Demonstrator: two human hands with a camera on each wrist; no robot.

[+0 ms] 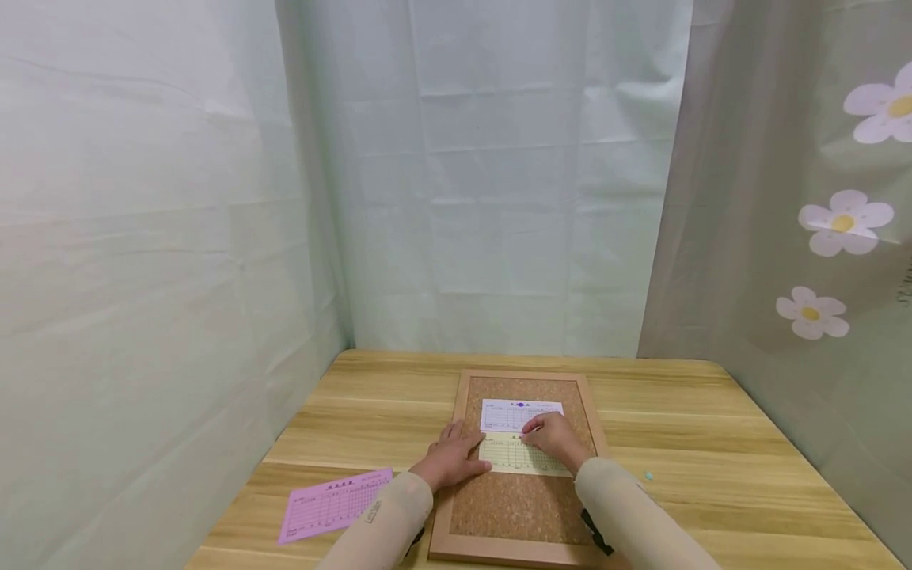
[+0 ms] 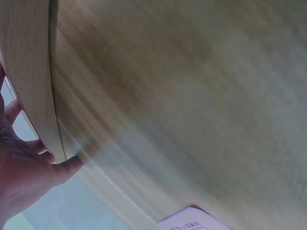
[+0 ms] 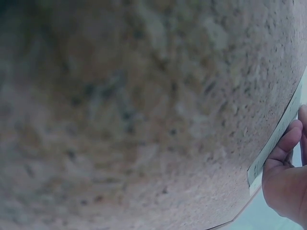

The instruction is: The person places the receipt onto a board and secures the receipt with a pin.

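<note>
A cork board (image 1: 509, 511) with a wooden frame lies on the table. On it a white printed slip (image 1: 495, 414), with a purple pushpin (image 1: 521, 404) at its top, lies above a pale yellow printed slip (image 1: 502, 455). My left hand (image 1: 452, 457) rests with spread fingers over the board's left frame, its fingertips at the yellow slip's left edge. My right hand (image 1: 556, 437) has thumb and forefinger pinched together at the top middle of the yellow slip; whatever small thing they hold is hidden. In the right wrist view, curled fingers (image 3: 288, 143) touch the slip.
A pink printed slip (image 1: 331, 504) lies on the wooden table (image 1: 712, 443), left of the board. To the right is a small teal piece (image 1: 648, 476), too small to identify. Pale curtains (image 1: 499, 198) hang behind and on both sides.
</note>
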